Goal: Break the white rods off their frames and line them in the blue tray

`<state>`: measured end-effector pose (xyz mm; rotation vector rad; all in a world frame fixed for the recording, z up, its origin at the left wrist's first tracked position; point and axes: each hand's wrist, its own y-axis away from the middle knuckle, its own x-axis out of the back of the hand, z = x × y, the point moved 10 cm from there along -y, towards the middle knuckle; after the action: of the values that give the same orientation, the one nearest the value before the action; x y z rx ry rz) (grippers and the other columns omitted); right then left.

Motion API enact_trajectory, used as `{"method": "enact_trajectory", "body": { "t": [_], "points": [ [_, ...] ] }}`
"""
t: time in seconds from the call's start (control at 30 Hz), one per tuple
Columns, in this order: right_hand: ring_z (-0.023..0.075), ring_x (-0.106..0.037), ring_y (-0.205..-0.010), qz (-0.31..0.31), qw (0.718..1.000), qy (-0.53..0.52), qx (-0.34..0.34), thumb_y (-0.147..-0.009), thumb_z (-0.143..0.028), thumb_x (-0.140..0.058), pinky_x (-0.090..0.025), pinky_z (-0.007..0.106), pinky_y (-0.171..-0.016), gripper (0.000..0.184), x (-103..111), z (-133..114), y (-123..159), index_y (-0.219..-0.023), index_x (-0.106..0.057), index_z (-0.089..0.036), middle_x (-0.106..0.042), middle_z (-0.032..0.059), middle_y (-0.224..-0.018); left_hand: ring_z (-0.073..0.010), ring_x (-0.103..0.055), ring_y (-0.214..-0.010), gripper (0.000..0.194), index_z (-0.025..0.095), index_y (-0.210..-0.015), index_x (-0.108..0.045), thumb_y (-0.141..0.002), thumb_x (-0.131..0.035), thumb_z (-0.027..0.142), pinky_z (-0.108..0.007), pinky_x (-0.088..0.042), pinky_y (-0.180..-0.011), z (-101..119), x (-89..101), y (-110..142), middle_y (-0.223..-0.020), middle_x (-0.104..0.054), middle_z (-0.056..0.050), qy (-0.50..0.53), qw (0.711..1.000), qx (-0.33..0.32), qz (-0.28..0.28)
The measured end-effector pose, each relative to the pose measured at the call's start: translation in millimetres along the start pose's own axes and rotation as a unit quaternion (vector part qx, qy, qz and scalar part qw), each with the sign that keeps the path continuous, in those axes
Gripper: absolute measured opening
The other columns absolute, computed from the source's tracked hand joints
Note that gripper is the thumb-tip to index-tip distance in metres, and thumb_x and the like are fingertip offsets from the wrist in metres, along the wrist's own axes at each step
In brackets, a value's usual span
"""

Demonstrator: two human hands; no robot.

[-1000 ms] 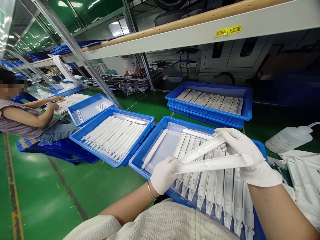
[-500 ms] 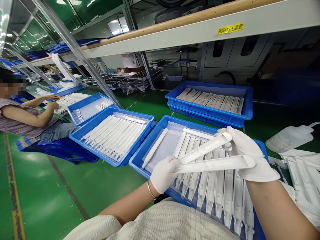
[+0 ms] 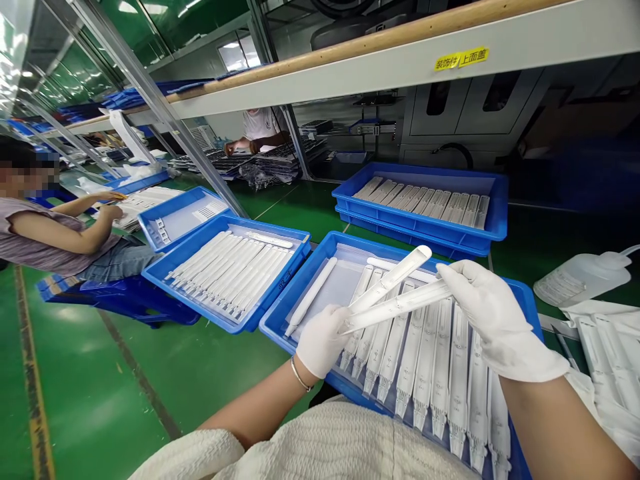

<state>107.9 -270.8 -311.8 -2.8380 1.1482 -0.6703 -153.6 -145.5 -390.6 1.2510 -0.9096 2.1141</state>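
Both of my hands wear white gloves. My left hand (image 3: 323, 341) is closed around the near ends of two long white plastic strips, which fan apart toward the right. The upper strip (image 3: 393, 277) points up with its rounded end free. On the lower strip (image 3: 400, 305), the far end is pinched by the fingers of my right hand (image 3: 493, 317), which cover that tip. Beneath them a blue tray (image 3: 367, 243) holds a row of similar white strips (image 3: 440, 367) lying side by side, with a single strip (image 3: 313, 293) apart at its left.
Left of my tray sits another blue tray (image 3: 233, 328) of white strips. Stacked blue trays (image 3: 420, 225) stand behind. A squeeze bottle (image 3: 580, 277) and wrapped white strips (image 3: 613, 353) lie at right. A co-worker (image 3: 55, 227) sits at far left. A shelf beam (image 3: 350, 70) crosses above.
The two strips have swung up and leftward. My right hand has let the upper strip's end go and now pinches only the lower strip. A person in the background has leaned into view.
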Motion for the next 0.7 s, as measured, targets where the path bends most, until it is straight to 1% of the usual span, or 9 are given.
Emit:
{"method": "enact_trajectory", "body": {
  "t": [0.1,0.2,0.27,0.33,0.37,0.43,0.57,0.63,0.7],
  "points": [
    [0.0157,-0.048,-0.057,-0.008,0.995,-0.091,-0.037,-0.087,-0.069,-0.059,-0.037,0.029,-0.051,0.05,-3.2,8.4,-0.4,-0.078,-0.067,-0.02,-0.052,0.002,-0.059,-0.0191,-0.065,-0.087,0.014,0.02,-0.102,-0.067,-0.091,-0.06,0.023,-0.031,-0.051,-0.076,-1.0,2.0,-0.9,-0.101,-0.067,-0.006,0.003,1.0,0.002,-0.001],
    [0.0121,-0.041,-0.047,-0.026,0.978,-0.188,-0.088,-0.085,-0.07,-0.06,-0.032,0.026,-0.044,0.052,-8.9,17.2,0.7,-0.075,-0.064,-0.019,-0.047,0.0002,-0.053,-0.0203,-0.064,-0.088,0.015,0.018,-0.102,-0.067,-0.091,-0.059,0.025,-0.033,-0.05,-0.079,-3.5,3.2,-2.2,-0.102,-0.066,-0.007,0.034,0.999,0.015,-0.003],
    [0.0102,-0.038,-0.046,-0.047,0.968,-0.232,-0.077,-0.088,-0.067,-0.059,-0.032,0.024,-0.043,0.052,-14.1,13.3,1.1,-0.068,-0.059,-0.019,-0.044,-0.0007,-0.051,-0.0206,-0.062,-0.088,0.018,0.018,-0.097,-0.067,-0.09,-0.061,0.033,-0.034,-0.048,-0.079,-5.6,0.1,-3.0,-0.098,-0.066,-0.007,0.089,0.995,0.039,-0.02],
    [0.009,-0.039,-0.048,-0.036,0.962,-0.262,-0.065,-0.09,-0.063,-0.06,-0.034,0.022,-0.044,0.05,-13.2,11.5,0.6,-0.068,-0.058,-0.019,-0.045,-0.001,-0.054,-0.0178,-0.06,-0.079,0.025,0.018,-0.093,-0.064,-0.085,-0.066,0.042,-0.031,-0.047,-0.073,-7.8,-10.3,-2.5,-0.088,-0.064,-0.004,0.194,0.975,0.085,-0.063],
    [0.0084,-0.04,-0.049,-0.014,0.958,-0.279,-0.068,-0.089,-0.061,-0.063,-0.034,0.021,-0.044,0.046,-10.4,13.7,0.0,-0.071,-0.061,-0.019,-0.047,-0.001,-0.057,-0.0152,-0.058,-0.072,0.03,0.018,-0.092,-0.062,-0.082,-0.068,0.046,-0.029,-0.046,-0.068,-7.6,-17.3,-1.2,-0.082,-0.062,-0.002,0.261,0.955,0.111,-0.09],
    [0.0074,-0.042,-0.051,0.029,0.943,-0.319,-0.088,-0.085,-0.057,-0.07,-0.033,0.019,-0.043,0.039,-5.3,21.8,-1.7,-0.081,-0.066,-0.019,-0.05,-0.001,-0.064,-0.0097,-0.049,-0.055,0.041,0.017,-0.094,-0.059,-0.08,-0.069,0.053,-0.024,-0.04,-0.055,-0.8,-32.0,3.2,-0.069,-0.057,0.003,0.394,0.893,0.149,-0.155],
    [0.0073,-0.042,-0.053,0.06,0.925,-0.359,-0.108,-0.078,-0.055,-0.077,-0.033,0.018,-0.042,0.037,-2.4,33.2,-8.4,-0.084,-0.067,-0.019,-0.05,-0.0009,-0.067,-0.0053,-0.032,-0.037,0.056,0.013,-0.09,-0.059,-0.087,-0.057,0.069,-0.021,-0.023,-0.041,25.3,-42.9,12.3,-0.046,-0.042,0.007,0.566,0.769,0.143,-0.262],
    [0.0087,-0.047,-0.057,0.067,0.935,-0.334,-0.097,-0.078,-0.058,-0.076,-0.037,0.019,-0.045,0.041,-0.3,34.2,-11.3,-0.092,-0.067,-0.021,-0.056,0.0006,-0.075,-0.0046,-0.029,-0.035,0.061,0.012,-0.101,-0.06,-0.085,-0.06,0.071,-0.02,-0.02,-0.038,34.2,-41.3,15.2,-0.045,-0.04,0.009,0.623,0.716,0.13,-0.287],
    [0.012,-0.055,-0.066,0.056,0.962,-0.258,-0.073,-0.078,-0.064,-0.073,-0.045,0.023,-0.053,0.053,-0.6,29.2,-12.4,-0.114,-0.066,-0.025,-0.063,0.0028,-0.093,-0.0044,-0.03,-0.035,0.073,0.011,-0.121,-0.056,-0.081,-0.065,0.071,-0.019,-0.023,-0.037,43.2,-40.3,19.2,-0.047,-0.041,0.01,0.662,0.67,0.113,-0.318]
  ]
}}
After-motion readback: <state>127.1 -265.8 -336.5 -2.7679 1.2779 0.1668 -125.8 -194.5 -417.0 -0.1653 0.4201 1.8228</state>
